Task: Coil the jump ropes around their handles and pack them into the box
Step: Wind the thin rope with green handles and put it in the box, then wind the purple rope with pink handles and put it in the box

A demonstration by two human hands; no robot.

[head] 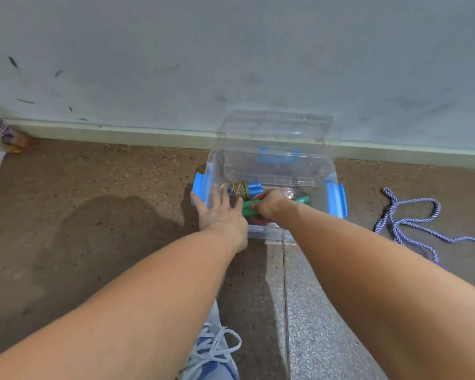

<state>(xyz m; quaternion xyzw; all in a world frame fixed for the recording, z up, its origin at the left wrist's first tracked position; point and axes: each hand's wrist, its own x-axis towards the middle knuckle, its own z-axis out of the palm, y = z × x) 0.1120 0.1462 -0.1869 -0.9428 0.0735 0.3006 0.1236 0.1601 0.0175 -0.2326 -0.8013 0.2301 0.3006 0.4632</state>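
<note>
A clear plastic box [330,187] with blue latches stands on the floor against the wall, its clear lid [274,127] tipped up behind it. Inside lies a coiled jump rope with blue handles [248,189]. My right hand [269,205] is inside the box and grips a jump rope with green handles [302,200]; its rope is hidden by the hand. My left hand [217,208] rests with spread fingers over the box's left front edge. A purple-and-white jump rope [412,223] lies loose on the floor to the right of the box.
A blue-grey wall with a pale skirting board [121,133] runs behind the box. A patterned bottle-like object [3,133] and white paper lie at the far left. My light blue shoe [214,352] is at the bottom centre. The floor is speckled stone.
</note>
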